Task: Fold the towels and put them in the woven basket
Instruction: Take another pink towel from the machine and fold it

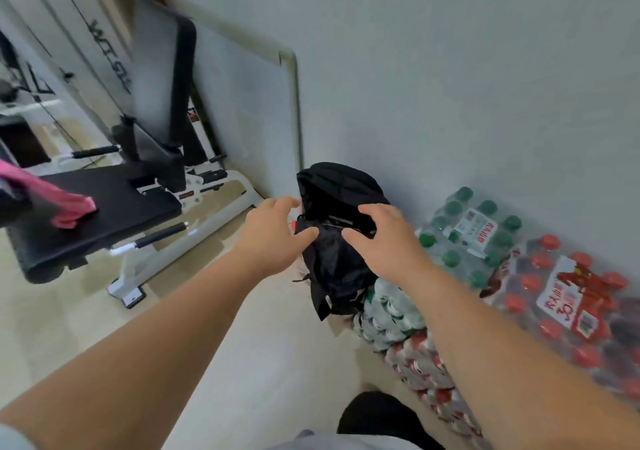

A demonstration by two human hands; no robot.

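A pink towel (69, 207) lies draped on the black seat of a weight bench (114, 207) at the left edge. No woven basket is in view. Both my arms reach forward to a black backpack (336, 262) that stands on the floor against the wall. My left hand (273, 231) hovers at the bag's left side with fingers spread and slightly bent. My right hand (377, 234) is over the bag's open top, fingers relaxed and spread. Neither hand holds anything that I can see.
Shrink-wrapped packs of bottles with green caps (467, 238) and red caps (568, 300) sit along the wall at right, with packs of cans (412, 342) in front. A whiteboard (249, 103) leans on the wall behind the bench. Pale tiled floor (259, 363) stretches below.
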